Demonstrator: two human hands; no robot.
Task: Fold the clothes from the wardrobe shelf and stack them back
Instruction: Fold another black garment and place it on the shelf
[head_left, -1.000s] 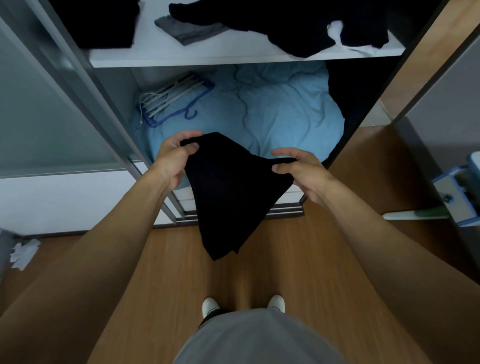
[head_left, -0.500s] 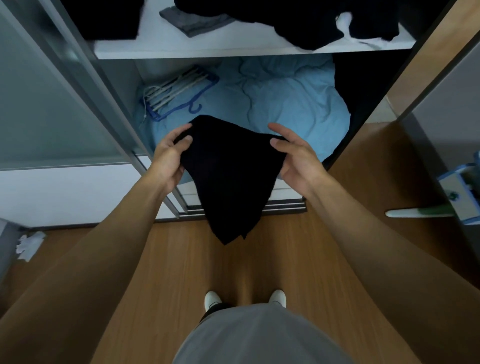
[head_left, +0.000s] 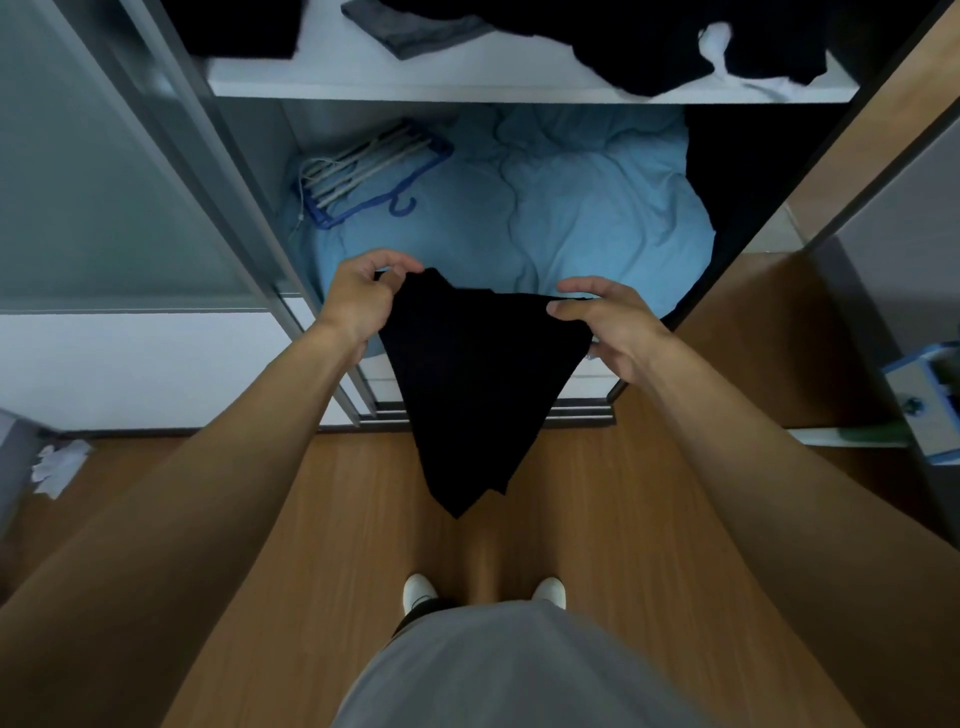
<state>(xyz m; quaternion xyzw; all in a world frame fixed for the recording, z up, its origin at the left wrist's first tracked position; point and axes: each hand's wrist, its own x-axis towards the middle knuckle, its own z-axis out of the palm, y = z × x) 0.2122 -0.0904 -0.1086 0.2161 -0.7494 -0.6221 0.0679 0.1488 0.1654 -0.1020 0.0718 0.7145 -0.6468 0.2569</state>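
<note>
A black garment (head_left: 478, 379) hangs in front of me, tapering to a point above the floor. My left hand (head_left: 361, 301) pinches its upper left corner; my right hand (head_left: 602, 322) pinches its upper right corner. Above, the white wardrobe shelf (head_left: 467, 88) carries a heap of black clothes (head_left: 654, 41) with a white piece (head_left: 727, 57) in it, a folded grey garment (head_left: 415, 26) and a dark stack (head_left: 244, 26) at the left.
Below the shelf lies a light blue duvet (head_left: 545, 208) with a bundle of hangers (head_left: 363, 171) on it. A sliding door (head_left: 104, 156) stands at the left. Crumpled white paper (head_left: 60, 465) lies on the wooden floor (head_left: 597, 509). A blue-white object (head_left: 930, 400) juts in at the right.
Both hands lowered the black garment from in front of the duvet and moved slightly apart, so its top edge is stretched out again. Both still pinch its corners.
</note>
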